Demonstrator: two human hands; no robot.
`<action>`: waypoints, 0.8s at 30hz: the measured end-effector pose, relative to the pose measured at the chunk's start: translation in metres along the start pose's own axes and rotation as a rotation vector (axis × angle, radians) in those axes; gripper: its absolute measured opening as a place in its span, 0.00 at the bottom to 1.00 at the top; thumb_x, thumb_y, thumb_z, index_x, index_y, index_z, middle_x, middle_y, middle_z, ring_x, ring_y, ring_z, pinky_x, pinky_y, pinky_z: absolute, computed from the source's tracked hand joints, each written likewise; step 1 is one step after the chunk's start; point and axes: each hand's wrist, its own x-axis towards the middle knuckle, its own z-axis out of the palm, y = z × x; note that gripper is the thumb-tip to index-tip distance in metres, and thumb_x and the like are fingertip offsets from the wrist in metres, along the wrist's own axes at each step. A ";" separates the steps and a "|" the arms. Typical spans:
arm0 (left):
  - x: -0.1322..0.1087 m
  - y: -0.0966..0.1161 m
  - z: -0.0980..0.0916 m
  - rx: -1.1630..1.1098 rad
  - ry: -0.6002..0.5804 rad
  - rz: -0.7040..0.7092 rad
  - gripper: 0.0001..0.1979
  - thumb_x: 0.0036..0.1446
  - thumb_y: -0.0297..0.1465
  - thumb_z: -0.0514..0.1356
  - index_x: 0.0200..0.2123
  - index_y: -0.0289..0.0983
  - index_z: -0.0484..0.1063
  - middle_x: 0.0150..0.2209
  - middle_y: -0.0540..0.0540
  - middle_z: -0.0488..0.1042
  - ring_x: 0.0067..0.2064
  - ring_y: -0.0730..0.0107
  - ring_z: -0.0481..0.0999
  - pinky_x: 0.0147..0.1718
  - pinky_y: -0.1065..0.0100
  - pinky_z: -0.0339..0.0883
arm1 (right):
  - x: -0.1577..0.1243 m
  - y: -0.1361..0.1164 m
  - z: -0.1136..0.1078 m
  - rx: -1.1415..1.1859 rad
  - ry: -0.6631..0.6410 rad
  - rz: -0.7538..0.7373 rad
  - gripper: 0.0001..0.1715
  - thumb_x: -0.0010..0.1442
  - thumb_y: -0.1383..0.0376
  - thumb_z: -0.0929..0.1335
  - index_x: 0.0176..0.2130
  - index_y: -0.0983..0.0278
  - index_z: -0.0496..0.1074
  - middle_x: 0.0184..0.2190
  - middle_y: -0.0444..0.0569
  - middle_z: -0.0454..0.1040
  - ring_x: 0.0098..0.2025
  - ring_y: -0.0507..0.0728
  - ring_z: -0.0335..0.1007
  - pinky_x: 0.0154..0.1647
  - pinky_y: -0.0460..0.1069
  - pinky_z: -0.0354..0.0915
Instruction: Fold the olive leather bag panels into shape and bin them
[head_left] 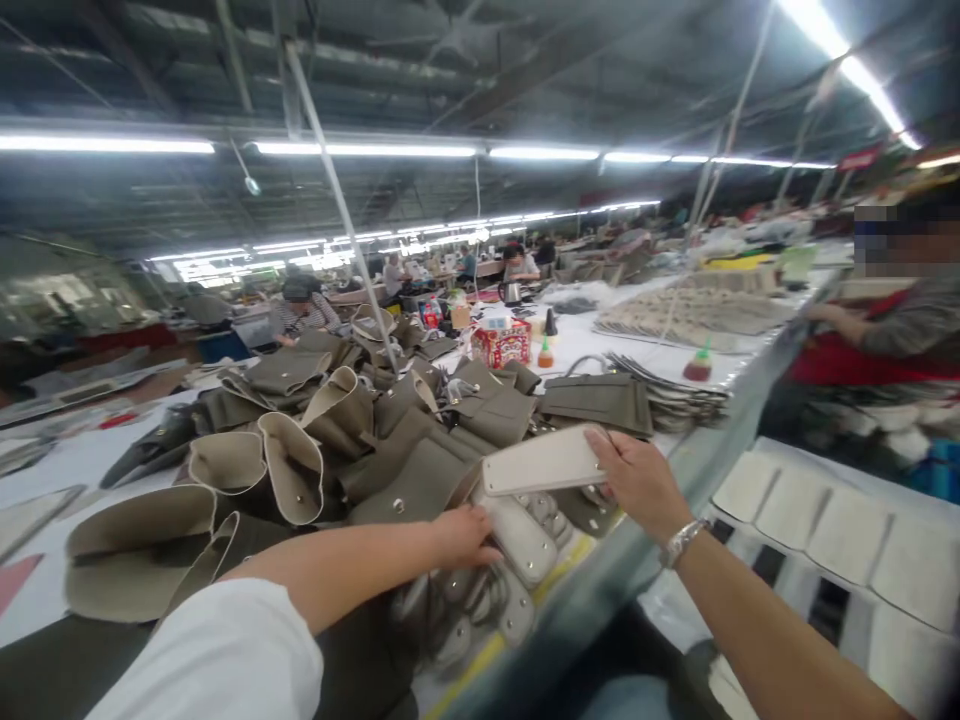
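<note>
My right hand point(639, 478) grips the end of a flat cream leather piece point(541, 462), held level above the pile. My left hand point(461, 535) rests fingers-down on a stack of similar rounded cream pieces point(517, 545) at the table's near edge; its fingertips curl over them, and I cannot see whether they pinch one. A heap of olive-green bag shells with cream lining point(337, 440) fills the table just beyond both hands. A metal watch sits on my right wrist.
A white work table point(82, 455) runs left. A red box point(501, 343), small glue bottles point(546, 352) and stacked olive panels point(600, 400) lie farther back. A slanted rail point(712, 440) divides me from a person in red at right; other workers sit behind.
</note>
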 end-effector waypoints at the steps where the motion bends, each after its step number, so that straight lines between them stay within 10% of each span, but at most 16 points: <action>1: 0.003 0.000 -0.005 0.000 0.003 -0.008 0.22 0.55 0.45 0.56 0.38 0.29 0.70 0.39 0.36 0.71 0.42 0.54 0.71 0.42 0.58 0.65 | -0.002 -0.002 -0.003 0.086 0.026 0.058 0.25 0.57 0.45 0.58 0.25 0.62 0.62 0.17 0.41 0.59 0.17 0.50 0.60 0.18 0.45 0.57; 7: 0.005 0.027 -0.040 -0.125 0.089 -0.034 0.16 0.55 0.40 0.56 0.37 0.33 0.68 0.39 0.40 0.70 0.38 0.61 0.73 0.38 0.62 0.69 | -0.031 0.002 -0.022 0.190 0.250 0.153 0.25 0.58 0.46 0.58 0.28 0.64 0.65 0.20 0.43 0.64 0.18 0.51 0.65 0.17 0.45 0.60; 12: -0.003 0.121 -0.084 -1.231 0.411 0.149 0.35 0.51 0.54 0.52 0.57 0.40 0.53 0.56 0.38 0.60 0.52 0.59 0.67 0.41 0.65 0.69 | -0.110 0.006 -0.046 -0.310 0.444 -0.359 0.15 0.63 0.58 0.58 0.40 0.63 0.68 0.32 0.51 0.72 0.35 0.55 0.69 0.37 0.48 0.65; 15: -0.004 0.176 -0.101 -1.579 0.197 0.047 0.41 0.44 0.56 0.57 0.56 0.39 0.57 0.52 0.39 0.66 0.51 0.53 0.67 0.41 0.63 0.70 | -0.155 0.006 -0.046 -0.500 0.361 -0.651 0.19 0.60 0.61 0.61 0.49 0.68 0.64 0.31 0.52 0.72 0.33 0.56 0.67 0.34 0.51 0.64; 24: 0.011 0.221 -0.090 -1.391 -0.528 0.184 0.20 0.43 0.44 0.65 0.39 0.41 0.76 0.34 0.46 0.76 0.36 0.57 0.75 0.40 0.59 0.70 | -0.299 0.066 -0.146 -0.600 0.336 -0.175 0.37 0.51 0.55 0.69 0.57 0.63 0.57 0.55 0.57 0.60 0.58 0.65 0.52 0.58 0.63 0.51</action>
